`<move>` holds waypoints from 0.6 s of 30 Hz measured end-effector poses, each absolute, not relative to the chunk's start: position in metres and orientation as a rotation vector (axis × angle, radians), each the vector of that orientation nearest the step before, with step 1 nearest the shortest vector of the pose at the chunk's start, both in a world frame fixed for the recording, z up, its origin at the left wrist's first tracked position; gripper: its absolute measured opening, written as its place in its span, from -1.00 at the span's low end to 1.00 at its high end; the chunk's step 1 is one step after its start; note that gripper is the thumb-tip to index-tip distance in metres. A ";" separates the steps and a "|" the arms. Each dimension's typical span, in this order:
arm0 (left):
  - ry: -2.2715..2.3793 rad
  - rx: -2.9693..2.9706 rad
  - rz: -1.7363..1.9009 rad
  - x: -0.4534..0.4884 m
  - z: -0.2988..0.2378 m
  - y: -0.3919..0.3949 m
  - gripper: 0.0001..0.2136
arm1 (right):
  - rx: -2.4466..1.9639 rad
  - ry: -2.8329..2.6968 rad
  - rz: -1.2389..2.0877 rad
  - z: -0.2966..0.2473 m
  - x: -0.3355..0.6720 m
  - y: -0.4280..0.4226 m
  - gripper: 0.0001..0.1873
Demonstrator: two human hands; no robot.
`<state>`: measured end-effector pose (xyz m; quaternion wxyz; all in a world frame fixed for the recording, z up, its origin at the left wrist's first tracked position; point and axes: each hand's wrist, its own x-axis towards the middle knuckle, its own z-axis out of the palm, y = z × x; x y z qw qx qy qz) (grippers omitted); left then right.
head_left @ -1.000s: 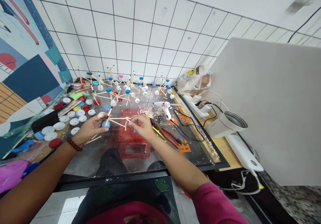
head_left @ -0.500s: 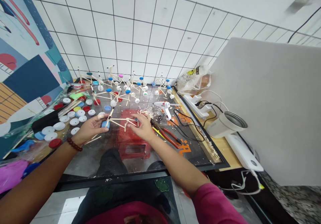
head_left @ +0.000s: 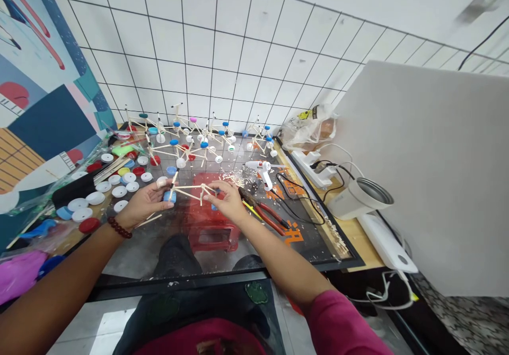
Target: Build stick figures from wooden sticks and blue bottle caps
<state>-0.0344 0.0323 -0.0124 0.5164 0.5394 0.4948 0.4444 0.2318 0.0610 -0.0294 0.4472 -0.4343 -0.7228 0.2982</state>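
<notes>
Between my hands is a small model bicycle (head_left: 190,191) made of thin wooden sticks, with a blue bottle cap (head_left: 170,196) as a wheel at its left end. My left hand (head_left: 148,204) pinches that end, by the cap and the dark-tipped upright stick. The right end is gripped by the fingers of my right hand (head_left: 226,201), and a bit of blue shows under them. Behind stand several finished-looking stick bicycles (head_left: 204,145) with coloured caps. Loose bottle caps (head_left: 95,198), mostly white, lie left of my left hand.
A white glue gun (head_left: 260,170) with a black cord lies right of centre. Red-handled pliers (head_left: 270,214) rest near my right forearm. Further right are a power strip (head_left: 312,167) and a cream-coloured cylinder (head_left: 360,198). Under the glass tabletop shows a red stool (head_left: 210,236).
The model's right end has turned slightly in my right hand, and more blue shows beneath the fingers. Both hands stay at nearly the same place, still gripping it.
</notes>
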 end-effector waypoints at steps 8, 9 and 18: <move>1.180 1.317 1.057 -0.035 -0.012 0.033 -0.22 | -1.023 -1.797 0.804 -0.029 0.233 0.062 -0.80; 1.178 1.309 1.059 -0.035 -0.012 0.033 -0.23 | -1.019 -1.796 0.806 -0.029 0.233 0.062 -0.80; 1.183 1.330 1.038 -0.034 -0.010 0.032 -0.17 | -1.055 -1.802 0.773 -0.029 0.232 0.063 -0.75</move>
